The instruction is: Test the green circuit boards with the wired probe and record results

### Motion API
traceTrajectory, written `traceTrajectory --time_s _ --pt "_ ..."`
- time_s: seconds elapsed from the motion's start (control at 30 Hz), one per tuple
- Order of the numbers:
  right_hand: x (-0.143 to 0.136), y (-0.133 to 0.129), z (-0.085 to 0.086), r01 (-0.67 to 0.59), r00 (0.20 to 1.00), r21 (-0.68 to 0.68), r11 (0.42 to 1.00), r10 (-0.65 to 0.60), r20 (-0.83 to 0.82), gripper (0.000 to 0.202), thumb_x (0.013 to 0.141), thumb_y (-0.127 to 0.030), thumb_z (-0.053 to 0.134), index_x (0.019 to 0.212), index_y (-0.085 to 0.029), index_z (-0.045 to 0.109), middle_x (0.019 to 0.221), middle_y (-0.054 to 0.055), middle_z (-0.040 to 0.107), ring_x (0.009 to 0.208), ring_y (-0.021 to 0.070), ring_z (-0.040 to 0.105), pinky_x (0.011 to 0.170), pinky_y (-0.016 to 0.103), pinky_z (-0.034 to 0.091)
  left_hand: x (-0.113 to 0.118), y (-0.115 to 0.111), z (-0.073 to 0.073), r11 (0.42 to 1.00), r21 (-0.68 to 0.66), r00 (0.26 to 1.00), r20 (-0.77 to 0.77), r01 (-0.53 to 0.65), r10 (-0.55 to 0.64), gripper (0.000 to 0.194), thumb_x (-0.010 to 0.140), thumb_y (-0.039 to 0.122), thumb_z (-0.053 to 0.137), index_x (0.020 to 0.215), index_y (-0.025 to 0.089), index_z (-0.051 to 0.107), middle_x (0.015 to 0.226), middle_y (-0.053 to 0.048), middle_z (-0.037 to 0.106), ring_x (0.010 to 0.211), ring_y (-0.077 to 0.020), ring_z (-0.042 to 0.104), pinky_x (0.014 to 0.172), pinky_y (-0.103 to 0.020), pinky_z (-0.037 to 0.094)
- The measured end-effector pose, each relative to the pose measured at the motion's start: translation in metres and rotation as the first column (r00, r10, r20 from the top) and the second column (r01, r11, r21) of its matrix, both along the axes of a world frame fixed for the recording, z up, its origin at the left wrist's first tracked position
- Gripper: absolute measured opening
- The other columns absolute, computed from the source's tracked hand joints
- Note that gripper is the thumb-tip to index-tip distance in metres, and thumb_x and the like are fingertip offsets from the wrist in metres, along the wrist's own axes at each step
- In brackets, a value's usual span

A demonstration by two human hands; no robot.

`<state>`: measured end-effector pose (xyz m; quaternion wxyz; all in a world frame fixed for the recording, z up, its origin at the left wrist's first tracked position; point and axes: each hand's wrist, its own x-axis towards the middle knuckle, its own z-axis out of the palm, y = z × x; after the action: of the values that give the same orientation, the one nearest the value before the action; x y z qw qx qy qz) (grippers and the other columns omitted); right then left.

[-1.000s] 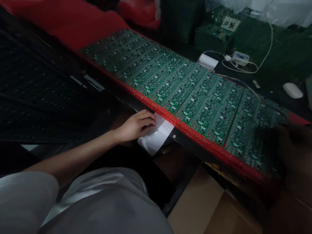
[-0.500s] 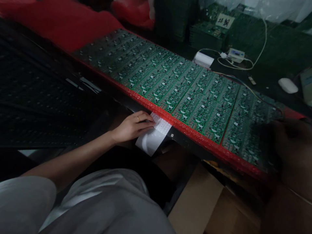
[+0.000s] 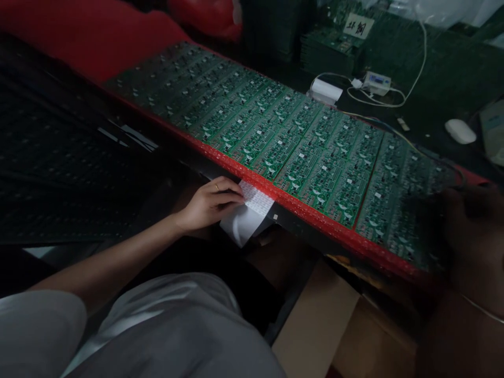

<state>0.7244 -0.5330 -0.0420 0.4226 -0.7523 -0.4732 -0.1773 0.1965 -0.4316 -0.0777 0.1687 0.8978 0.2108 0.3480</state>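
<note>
My left hand (image 3: 208,202), with a ring on one finger, is at the table's front edge. Its thumb and fingers close on the left edge of a white sheet of small labels (image 3: 258,201), whose lower part hangs below the edge. Panels of green circuit boards (image 3: 299,157) lie side by side in a long row on red bubble wrap. At the far right, my right hand (image 3: 476,226) is over the last boards, dark and partly out of frame. Its fingers curl around a dark, blurred thing (image 3: 423,223) low over the boards; its kind is unclear.
Behind the boards are a small white device (image 3: 377,83) with a cable, a white paper roll (image 3: 326,90) and a white mouse-shaped object (image 3: 460,131). Stacked boards (image 3: 326,55) carry a handwritten label. A cardboard box (image 3: 318,315) stands below the table, right of my lap.
The view has shifted slightly, so the table appears a little further left and higher. My left hand remains at the label sheet, and my right hand stays over the right-end boards.
</note>
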Motion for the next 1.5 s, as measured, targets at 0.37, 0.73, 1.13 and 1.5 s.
traceTrajectory --time_s 0.37,0.73,1.13,1.5 --pt "-0.001 -0.002 -0.001 -0.046 0.992 -0.061 0.997 0.038 -0.124 0.058 0.078 -0.076 0.069 0.090 -0.020 0.073 0.083 0.015 0.073 0.071 0.0239 0.066 0.070 0.042 0.054 0.008 0.000 0.049 0.970 -0.240 0.998 -0.055 -0.025 0.012 0.007 0.097 0.025 0.069 0.098 0.025 0.077 0.105 -0.003 0.074 0.095 -0.0178 0.072 0.086 -0.031 0.060" --pt "-0.013 0.018 -0.007 -0.295 0.817 0.199 0.935 0.355 -0.456 0.054 0.080 -0.076 0.070 0.091 -0.024 0.064 0.074 0.003 0.070 0.071 0.0203 0.066 0.071 0.035 0.054 0.270 0.029 0.083 0.860 -0.243 0.890 0.027 0.448 -0.456 0.013 0.094 0.017 0.067 0.083 0.019 0.074 0.096 -0.006 0.076 0.094 -0.0201 0.073 0.093 -0.039 0.060" --pt "-0.007 0.020 -0.011 -0.364 0.787 0.214 0.907 0.422 -0.450 0.053 0.083 -0.075 0.069 0.093 -0.024 0.063 0.075 0.001 0.072 0.073 0.0197 0.070 0.077 0.035 0.055 0.348 0.031 0.052 0.952 -0.181 0.926 -0.247 0.246 -0.286 0.016 0.086 0.018 0.066 0.075 0.019 0.078 0.104 -0.011 0.074 0.109 -0.0315 0.066 0.106 -0.055 0.053" --pt "-0.006 0.018 -0.010 -0.363 0.800 0.189 0.913 0.409 -0.440 0.042 0.088 -0.065 0.067 0.095 -0.024 0.063 0.078 0.002 0.072 0.075 0.0196 0.069 0.079 0.034 0.053 0.349 0.028 0.052 0.961 -0.148 0.925 -0.272 0.233 -0.266 0.010 0.086 0.018 0.068 0.078 0.017 0.074 0.105 -0.013 0.068 0.110 -0.0339 0.063 0.105 -0.056 0.051"
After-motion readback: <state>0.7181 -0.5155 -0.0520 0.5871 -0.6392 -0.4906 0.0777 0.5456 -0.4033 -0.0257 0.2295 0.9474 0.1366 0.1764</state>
